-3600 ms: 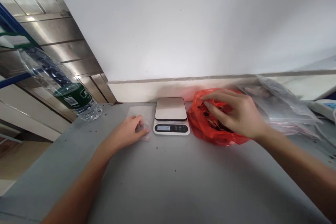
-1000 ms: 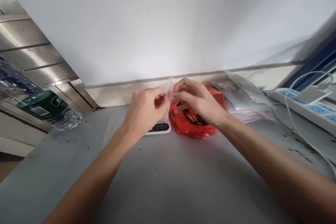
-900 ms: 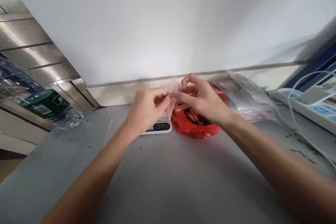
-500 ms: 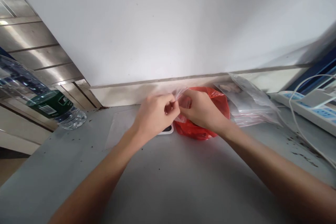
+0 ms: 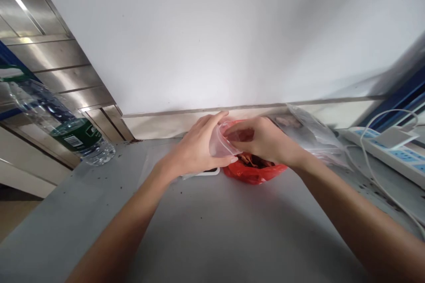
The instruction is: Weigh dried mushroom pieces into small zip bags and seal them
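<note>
A small clear zip-lock bag [image 5: 222,145] is between my hands, its mouth spread and facing right. My left hand [image 5: 191,148] is wrapped around the bag from the left, thumb below and fingers above. At the bag's mouth, my right hand [image 5: 265,139] has its thumb and forefinger curled, with the tips partly inside the opening. Below and behind them sits a red plastic bag [image 5: 257,177], open at the top, with dark reddish-brown dried pieces [image 5: 254,160] in it. A white-edged device [image 5: 212,171] shows partly under my left hand.
A large water bottle [image 5: 79,135] with a green label stands at the left edge. Clear plastic bags [image 5: 318,137] lie at the right, near a white power strip [image 5: 395,150] and its cable [image 5: 372,163]. A white wall [image 5: 212,40] rises behind the grey table [image 5: 199,239].
The zip-lock bag's mouth has been pulled apart. My left hand has gone from a pinch to a wide hold around it. My right fingertips have moved into the opening.
</note>
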The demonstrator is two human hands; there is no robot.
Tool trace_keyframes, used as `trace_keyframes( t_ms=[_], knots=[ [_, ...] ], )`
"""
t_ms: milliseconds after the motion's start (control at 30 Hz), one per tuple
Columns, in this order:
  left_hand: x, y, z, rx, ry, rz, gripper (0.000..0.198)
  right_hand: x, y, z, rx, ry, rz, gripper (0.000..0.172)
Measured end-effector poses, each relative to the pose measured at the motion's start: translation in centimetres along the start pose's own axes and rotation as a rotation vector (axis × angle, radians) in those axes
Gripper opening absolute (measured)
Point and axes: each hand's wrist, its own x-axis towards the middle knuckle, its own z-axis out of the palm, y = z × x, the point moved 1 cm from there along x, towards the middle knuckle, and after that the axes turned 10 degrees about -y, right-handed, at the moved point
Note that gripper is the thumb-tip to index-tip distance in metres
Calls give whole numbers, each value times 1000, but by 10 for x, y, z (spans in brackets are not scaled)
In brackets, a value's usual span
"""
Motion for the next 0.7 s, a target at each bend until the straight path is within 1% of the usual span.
trace_keyframes(
  t_ms=[100,167,267,333,367,433,467,533,567,633,667,700],
  knots=[
    [0,-2,-2,-45,-43,-15,80,0,3,0,62,-6,2,20],
    [1,-3,-2,-83,-40,-20,73,-1,3,1,100,-64,-20,21],
    [1,-4,-2,-166,-21,-33,63,-4,-2,-1,153,-173,-59,16],
    [1,-4,-3,-178,-26,-44,58,-5,-3,-8,206,-206,-29,16],
    [1,-4,-4,-166,-26,-45,56,-6,-2,-12,199,-201,26,16],
    [2,-3,-6,-135,-25,-35,51,-7,5,-23,41,-165,201,13],
    [2,-3,-7,-122,-28,-33,50,-8,10,-27,-105,-149,292,12],
    [2,-3,-9,-87,-36,-40,52,-9,22,-32,-373,-206,401,16],
    [2,-4,-10,-66,-42,-45,55,-10,29,-32,-451,-268,426,20],
    [3,-4,-10,-25,-56,-52,62,-11,40,-27,-502,-370,435,26],
    [3,-5,-10,-9,-64,-54,67,-12,45,-24,-507,-371,424,29],
    [3,-5,-9,3,-71,-57,73,-11,48,-20,-500,-323,388,31]
  ],
)
